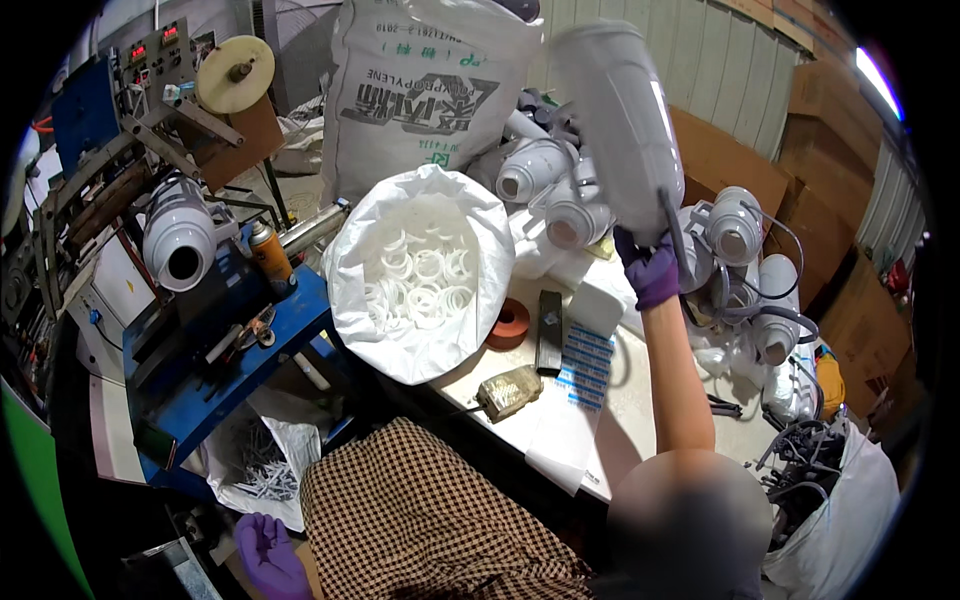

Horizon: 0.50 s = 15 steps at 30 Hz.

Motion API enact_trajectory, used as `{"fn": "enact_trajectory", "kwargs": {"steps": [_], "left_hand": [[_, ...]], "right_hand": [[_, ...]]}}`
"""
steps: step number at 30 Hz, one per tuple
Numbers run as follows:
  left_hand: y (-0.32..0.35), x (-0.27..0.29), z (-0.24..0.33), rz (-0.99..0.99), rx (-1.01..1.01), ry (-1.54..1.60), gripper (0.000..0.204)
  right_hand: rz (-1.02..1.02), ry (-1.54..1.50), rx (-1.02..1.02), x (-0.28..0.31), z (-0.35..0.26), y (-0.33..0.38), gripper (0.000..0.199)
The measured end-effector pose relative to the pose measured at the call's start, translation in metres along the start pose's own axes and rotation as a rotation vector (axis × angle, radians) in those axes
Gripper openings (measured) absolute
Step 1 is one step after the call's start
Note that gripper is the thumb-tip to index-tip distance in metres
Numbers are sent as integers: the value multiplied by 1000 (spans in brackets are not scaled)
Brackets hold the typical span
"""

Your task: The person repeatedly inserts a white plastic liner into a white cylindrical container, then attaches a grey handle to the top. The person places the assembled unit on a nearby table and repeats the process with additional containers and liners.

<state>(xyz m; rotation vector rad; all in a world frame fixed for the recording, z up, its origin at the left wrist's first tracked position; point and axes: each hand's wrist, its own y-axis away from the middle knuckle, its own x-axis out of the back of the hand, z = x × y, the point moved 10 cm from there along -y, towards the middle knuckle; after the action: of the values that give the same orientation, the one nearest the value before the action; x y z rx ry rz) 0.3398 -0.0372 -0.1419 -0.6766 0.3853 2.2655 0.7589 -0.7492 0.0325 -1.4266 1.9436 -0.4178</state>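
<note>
The white bag of rings [350,300] is standing near the middle of the view, its rim gaping around a heap of white rings [425,268]. To the upper right of this bag, the right hand [650,268], in a purple glove, is grasping a grey vessel [620,125] near its lower end, holding it raised and tilted; the vessel's upper end is blurring. Well below the bag and to its left, the left hand [268,555], also gloved in purple, is resting palm up with loosely curled fingers, grasping nothing visible. More grey vessels [735,232] are lying in a pile to the bag's right, and a printed woven sack [430,90] is standing directly behind it. Just right of the bag, a reddish-brown ring [510,325] is lying beside a dark block [549,333], with a tape-wrapped lump [510,392] nearer the wearer and a blue-striped sheet [585,370] farther right. To the bag's left, an orange can [268,255] is standing on a blue bench [225,390], with another grey vessel [180,235] sitting beyond it.
</note>
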Motion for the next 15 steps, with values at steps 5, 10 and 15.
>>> {"fn": "enact_trajectory", "kwargs": {"steps": [5,10,15], "left_hand": [[4,-34,-5,-182,-117,-226,21],[17,39,12,-76,-338,-604,21],[84,209,22,308,-102,-560,21]], "right_hand": [[267,19,-385,23,38,-59,55],[-147,1687,-134,12,76,-54,65],[-548,1877,272,15,124,-48,55]]}}
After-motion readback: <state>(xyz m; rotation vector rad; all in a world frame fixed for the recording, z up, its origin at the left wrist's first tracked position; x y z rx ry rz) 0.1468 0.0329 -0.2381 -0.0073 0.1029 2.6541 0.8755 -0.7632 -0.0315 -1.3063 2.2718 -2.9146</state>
